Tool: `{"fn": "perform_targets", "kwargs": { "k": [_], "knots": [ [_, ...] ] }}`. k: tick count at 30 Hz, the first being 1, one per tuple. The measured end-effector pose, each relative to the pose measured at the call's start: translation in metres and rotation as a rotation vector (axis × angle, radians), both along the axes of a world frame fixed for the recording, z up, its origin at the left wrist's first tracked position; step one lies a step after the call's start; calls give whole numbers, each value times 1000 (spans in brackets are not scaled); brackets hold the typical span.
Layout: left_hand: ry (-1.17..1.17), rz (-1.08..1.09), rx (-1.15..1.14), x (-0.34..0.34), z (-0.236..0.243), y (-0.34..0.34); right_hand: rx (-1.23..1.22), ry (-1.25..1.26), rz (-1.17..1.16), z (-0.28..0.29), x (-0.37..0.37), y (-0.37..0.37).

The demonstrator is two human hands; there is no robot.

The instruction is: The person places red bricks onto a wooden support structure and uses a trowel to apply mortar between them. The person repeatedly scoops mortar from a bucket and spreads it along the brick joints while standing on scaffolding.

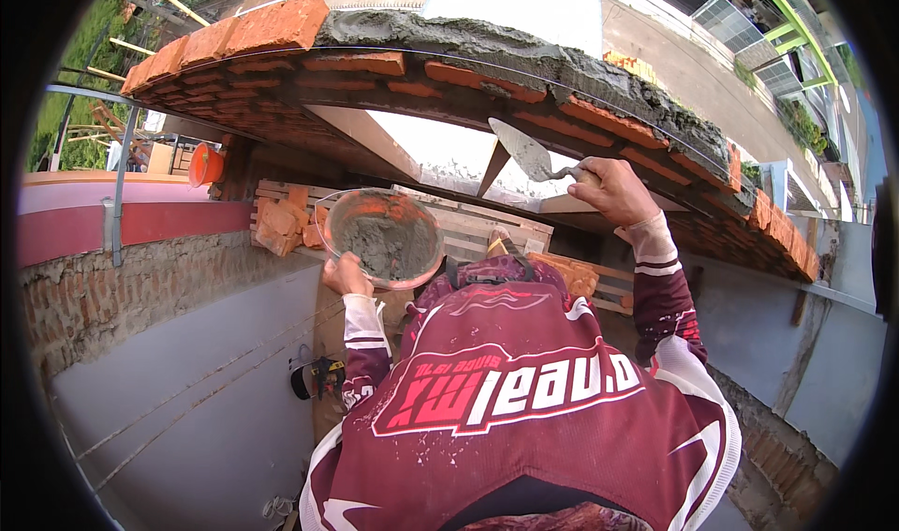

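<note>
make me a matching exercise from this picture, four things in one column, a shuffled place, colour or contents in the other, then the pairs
1. trowel
2. large bucket
3. mortar strip
4. jersey

a. along the top of the brick wall
b. mostly maroon, with white parts
c. in the right hand
d. at the left hand, with grey mortar inside

Pairs: 1-c, 2-d, 3-a, 4-b

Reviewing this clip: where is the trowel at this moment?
In the head view, the trowel is in the upper half, right of centre, held in the right grip, above and to the right of the mortar bucket.
</note>
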State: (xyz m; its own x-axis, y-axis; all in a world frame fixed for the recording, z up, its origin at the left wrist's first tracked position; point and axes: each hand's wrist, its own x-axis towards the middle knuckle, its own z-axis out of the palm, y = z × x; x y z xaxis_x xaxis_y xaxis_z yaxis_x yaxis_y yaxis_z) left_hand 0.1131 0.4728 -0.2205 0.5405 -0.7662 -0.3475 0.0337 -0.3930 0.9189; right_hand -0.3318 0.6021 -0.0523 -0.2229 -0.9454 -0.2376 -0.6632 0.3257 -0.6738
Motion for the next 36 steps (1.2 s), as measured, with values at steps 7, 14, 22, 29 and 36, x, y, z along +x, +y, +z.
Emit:
{"fn": "perform_targets", "kwargs": {
  "k": [7, 14, 22, 29, 36],
  "knots": [
    [116, -4, -19, -5, 7, -7, -70, 235, 29, -100, 55, -83],
    [110, -34, 41, 4, 7, -17, -102, 235, -36, -87, 29, -88],
    [99, -19, 11, 26, -8, -20, -212, 385, -94, -58, 5, -39],
    [83, -16, 99, 35, -1, -14, -325, 387, -120, -48, -1, -18],
    [73, 10, 99, 22, 12, -4, -285, 461, 6, -8, 11, -1]
  ]
}}
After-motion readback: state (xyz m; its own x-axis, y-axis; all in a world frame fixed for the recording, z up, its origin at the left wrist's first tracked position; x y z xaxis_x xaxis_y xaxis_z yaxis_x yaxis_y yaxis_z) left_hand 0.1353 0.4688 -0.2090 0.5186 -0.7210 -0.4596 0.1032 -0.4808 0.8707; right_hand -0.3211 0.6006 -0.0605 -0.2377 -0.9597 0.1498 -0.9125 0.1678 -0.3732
